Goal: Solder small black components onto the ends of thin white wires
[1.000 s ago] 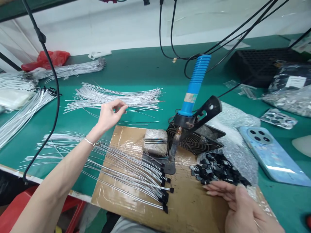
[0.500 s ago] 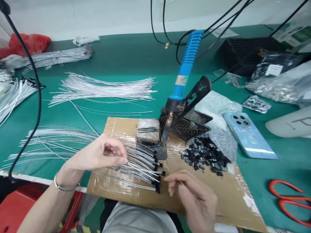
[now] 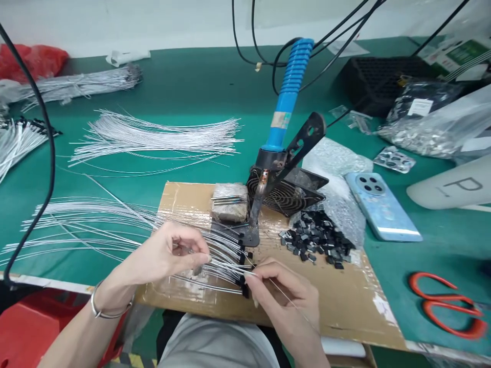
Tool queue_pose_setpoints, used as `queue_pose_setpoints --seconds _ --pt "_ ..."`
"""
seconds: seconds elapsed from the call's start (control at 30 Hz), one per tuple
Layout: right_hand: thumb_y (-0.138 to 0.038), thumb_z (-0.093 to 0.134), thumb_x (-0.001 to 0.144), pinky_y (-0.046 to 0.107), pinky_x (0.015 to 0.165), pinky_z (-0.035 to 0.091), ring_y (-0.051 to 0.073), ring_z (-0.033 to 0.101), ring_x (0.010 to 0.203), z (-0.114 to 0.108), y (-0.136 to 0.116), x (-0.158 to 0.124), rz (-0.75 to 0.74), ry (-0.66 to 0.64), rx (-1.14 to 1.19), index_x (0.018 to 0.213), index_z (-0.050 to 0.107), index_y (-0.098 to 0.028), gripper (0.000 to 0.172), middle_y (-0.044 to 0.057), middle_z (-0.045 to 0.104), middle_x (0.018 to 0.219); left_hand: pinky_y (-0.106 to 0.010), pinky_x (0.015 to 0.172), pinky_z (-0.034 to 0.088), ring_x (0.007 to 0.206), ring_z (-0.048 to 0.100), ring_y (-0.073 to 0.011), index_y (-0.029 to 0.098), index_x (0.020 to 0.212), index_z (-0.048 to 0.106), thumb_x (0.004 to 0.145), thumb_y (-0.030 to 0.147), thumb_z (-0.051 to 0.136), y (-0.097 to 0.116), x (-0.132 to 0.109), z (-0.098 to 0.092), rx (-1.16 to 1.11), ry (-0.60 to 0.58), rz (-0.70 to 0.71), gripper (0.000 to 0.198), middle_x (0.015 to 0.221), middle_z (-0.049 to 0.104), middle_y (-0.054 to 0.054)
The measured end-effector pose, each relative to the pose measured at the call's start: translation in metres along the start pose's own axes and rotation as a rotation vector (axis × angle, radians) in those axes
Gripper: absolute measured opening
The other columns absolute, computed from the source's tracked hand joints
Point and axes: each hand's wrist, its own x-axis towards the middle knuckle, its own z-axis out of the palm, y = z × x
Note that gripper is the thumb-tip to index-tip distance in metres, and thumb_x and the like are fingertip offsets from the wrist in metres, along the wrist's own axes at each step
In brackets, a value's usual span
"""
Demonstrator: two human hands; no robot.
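My left hand (image 3: 180,255), a bracelet on its wrist, has thumb and forefinger pinched on thin white wire above the cardboard. A small greyish piece shows below its thumb, too blurred to name. My right hand (image 3: 286,294) is closed in a pinch on the right end of the wire, and a thin strand runs on across its fingers to the lower right. Its fingertips hide that end. Beneath both hands lie several white wires (image 3: 220,255) side by side, tipped with small black connectors (image 3: 245,291) on the cardboard sheet (image 3: 345,312).
Behind the hands, a blue-handled soldering iron (image 3: 286,102) rests in its stand beside a black fan (image 3: 276,197). Loose black connectors (image 3: 320,237) are heaped to the right, near a phone (image 3: 383,204) and red-handled scissors (image 3: 447,306). A wire bundle (image 3: 157,134) lies farther back.
My right hand has moved left and up from beside the connectors and now pinches the wire end. My left hand still pinches the wire, slightly farther right in view.
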Motion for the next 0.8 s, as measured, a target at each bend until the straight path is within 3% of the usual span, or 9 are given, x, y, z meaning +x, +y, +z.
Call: queue_pose_setpoints --seconds 0.23,0.4,0.63,0.8 --pt "-0.043 0.054 0.095 0.027 0.055 0.041 0.015 0.055 0.061 -0.006 -0.003 0.003 0.055 -0.109 0.062 0.078 0.069 -0.019 0.033 0.002 0.059 0.068 -0.022 0.051 0.035 0.055 0.045 -0.0097 0.014 0.077 0.07 0.09 0.033 0.068 -0.002 -0.001 0.002 -0.012 -0.003 -0.043 0.022 0.06 0.057 0.001" --pt "-0.028 0.061 0.093 0.025 0.053 0.036 0.012 0.05 0.057 -0.001 -0.005 0.003 0.032 -0.068 -0.076 0.069 0.064 -0.019 0.026 -0.001 0.056 0.063 -0.022 0.052 0.035 0.057 0.046 -0.0106 0.015 0.078 0.069 0.091 0.035 0.067 -0.004 -0.002 0.003 0.01 -0.012 -0.039 0.023 0.063 0.059 0.001" --pt "-0.023 0.06 0.095 0.025 0.053 0.036 0.012 0.05 0.057 -0.003 -0.006 0.003 -0.05 -0.069 -0.123 0.07 0.063 -0.02 0.025 -0.002 0.053 0.064 -0.024 0.052 0.035 0.058 0.047 -0.0117 0.016 0.08 0.07 0.092 0.034 0.064 -0.002 -0.004 0.003 0.095 -0.016 -0.041 0.022 0.064 0.061 0.0" --pt "-0.017 0.06 0.094 0.025 0.056 0.038 0.013 0.051 0.059 -0.005 -0.002 -0.002 -0.138 -0.076 -0.126 0.076 0.065 -0.02 0.019 -0.001 0.056 0.067 -0.027 0.055 0.041 0.057 0.053 -0.0144 0.024 0.109 0.071 0.092 0.037 0.064 0.014 -0.01 0.031 0.339 -0.007 0.007 0.022 0.067 0.064 0.001"
